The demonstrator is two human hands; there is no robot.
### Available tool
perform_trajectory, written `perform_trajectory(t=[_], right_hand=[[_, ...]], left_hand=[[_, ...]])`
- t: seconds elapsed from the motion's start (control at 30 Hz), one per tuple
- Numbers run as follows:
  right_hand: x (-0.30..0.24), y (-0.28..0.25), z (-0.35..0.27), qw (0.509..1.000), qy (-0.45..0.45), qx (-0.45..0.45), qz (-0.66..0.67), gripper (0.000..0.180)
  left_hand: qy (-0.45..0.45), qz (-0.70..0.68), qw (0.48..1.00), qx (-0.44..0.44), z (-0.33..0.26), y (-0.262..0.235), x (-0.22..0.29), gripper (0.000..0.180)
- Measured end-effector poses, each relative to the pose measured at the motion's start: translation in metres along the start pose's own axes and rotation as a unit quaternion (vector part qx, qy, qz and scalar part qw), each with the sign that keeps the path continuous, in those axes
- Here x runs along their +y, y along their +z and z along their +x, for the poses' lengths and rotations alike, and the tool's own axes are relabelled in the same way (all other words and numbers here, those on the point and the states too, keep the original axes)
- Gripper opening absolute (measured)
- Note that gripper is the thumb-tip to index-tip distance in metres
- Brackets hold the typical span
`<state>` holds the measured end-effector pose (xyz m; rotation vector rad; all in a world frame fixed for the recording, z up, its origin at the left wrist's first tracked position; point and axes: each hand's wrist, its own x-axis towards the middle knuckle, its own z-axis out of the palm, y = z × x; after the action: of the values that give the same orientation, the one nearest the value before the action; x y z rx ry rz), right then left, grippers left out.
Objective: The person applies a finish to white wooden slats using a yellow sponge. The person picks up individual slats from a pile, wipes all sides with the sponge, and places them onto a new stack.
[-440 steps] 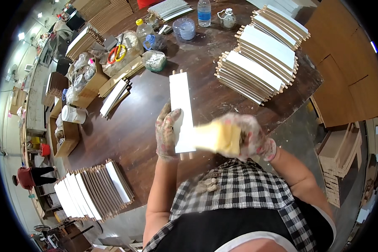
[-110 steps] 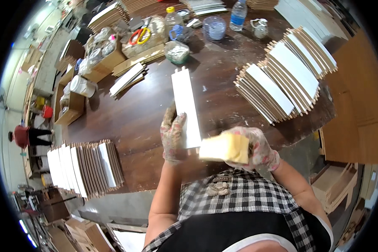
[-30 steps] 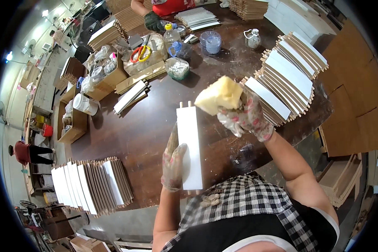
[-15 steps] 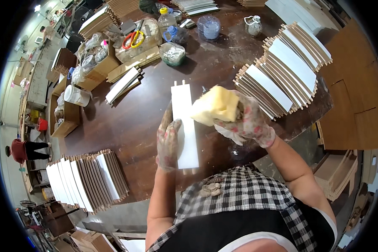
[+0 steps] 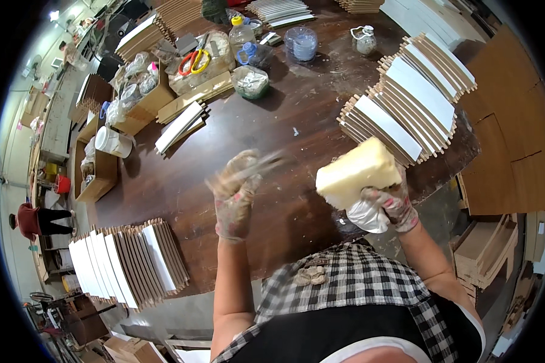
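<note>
My left hand (image 5: pixel 235 209), in a stained glove, is raised above the table with its fingers closed around a narrow board (image 5: pixel 266 164). The board is seen nearly edge-on and smeared by motion. To the right, my gloved right hand (image 5: pixel 398 202) grips a pale yellow sponge block (image 5: pixel 357 172). A bunched white cloth (image 5: pixel 369 216) hangs beneath the sponge, against the same hand. The sponge is apart from the board.
White-faced boards with dowel ends stand in rows at the right (image 5: pixel 399 103) and lower left (image 5: pixel 127 263) of the brown table (image 5: pixel 272 224). Far left are scissors (image 5: pixel 194 62), a bottle (image 5: pixel 241 35), a white bucket (image 5: pixel 113 142) and cartons (image 5: pixel 145 109). A person (image 5: pixel 33 222) stands beyond.
The board, white face up before, has been turned in my left hand and now shows edge-on. My right hand has moved right and nearer with the sponge, away from the board.
</note>
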<state>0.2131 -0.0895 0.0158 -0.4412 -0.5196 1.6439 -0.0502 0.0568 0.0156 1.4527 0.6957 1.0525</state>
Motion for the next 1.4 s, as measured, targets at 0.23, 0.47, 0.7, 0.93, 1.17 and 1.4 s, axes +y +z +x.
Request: perform_trajectory(t=[0.23, 0.47, 0.7, 0.93, 1.17, 1.4], right_hand=[[0.016, -0.014, -0.013, 0.993, -0.055, 0.089, 0.055, 0.058], [0.016, 0.017, -0.004, 0.934, -0.146, 0.043, -0.322, 0.058], [0.007, 0.050, 0.008, 0.834, -0.155, 0.059, -0.526, 0.058], [0.019, 0.043, 0.010, 0.815, -0.162, -0.068, -0.551, 0.058], [0.023, 0.042, 0.034, 0.795, -0.201, -0.114, -0.561, 0.060], [-0.004, 0.043, 0.070, 0.811, -0.185, 0.095, -0.547, 0.052]], left_hand=[[0.006, -0.004, 1.000, 0.025, -0.015, 0.002, -0.016, 0.014], [-0.048, -0.080, 0.996, -0.009, -0.027, 0.014, -0.005, 0.030], [0.051, 0.013, 0.999, 0.013, -0.020, 0.021, 0.002, 0.091], [-0.096, -0.056, 0.991, 0.079, -0.015, 0.013, 0.014, 0.077], [-0.154, -0.103, 0.979, 0.079, -0.016, 0.028, 0.024, 0.061], [-0.183, -0.055, 0.982, 0.005, -0.021, 0.025, 0.036, 0.063]])
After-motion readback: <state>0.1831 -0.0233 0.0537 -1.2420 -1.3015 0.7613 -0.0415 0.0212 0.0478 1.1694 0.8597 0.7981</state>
